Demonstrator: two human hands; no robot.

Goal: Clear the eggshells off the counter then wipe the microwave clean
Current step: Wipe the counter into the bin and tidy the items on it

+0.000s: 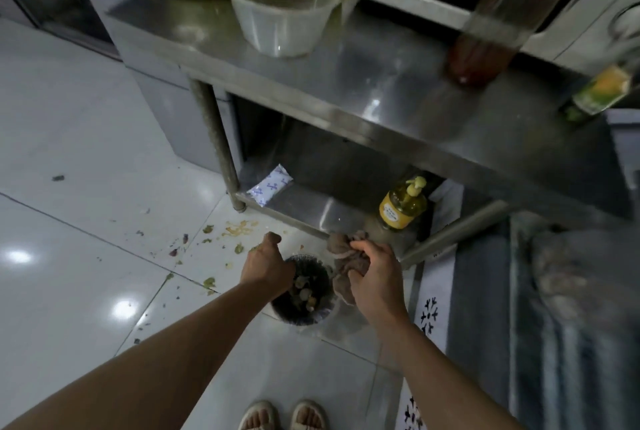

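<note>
The person is bending over a small dark round waste bin [303, 291] standing on the white tiled floor [86, 159], just in front of the lower shelf of the stainless steel desk [381, 83]. The left hand [268, 265] is hanging over the bin's left rim with its fingers curled under; whether that grip is closed on anything cannot be told, since the fingertips are hidden. A sensible reading is that it is tipping or shaking scraps into the bin. The right hand [375, 272] is bunching a crumpled brownish cloth [346, 256] tightly in its grip, held beside the bin's right edge (probably kept ready for the wiping to come, or being shaken out).

Inside the bin, pale rounded eggshell pieces [304, 293] are lying in a heap, so the shells appear to be off the desk already. Green and purple food bits [207, 256] are scattered over the tiles to the left.

On the desk a clear plastic tub [282, 10] is standing, seemingly empty, beside a tall bottle of reddish liquid [491, 24]. The white microwave [571, 7] is sitting behind them, not yet being wiped. A yellow pump bottle [401, 203] is standing on the lower shelf.
</note>
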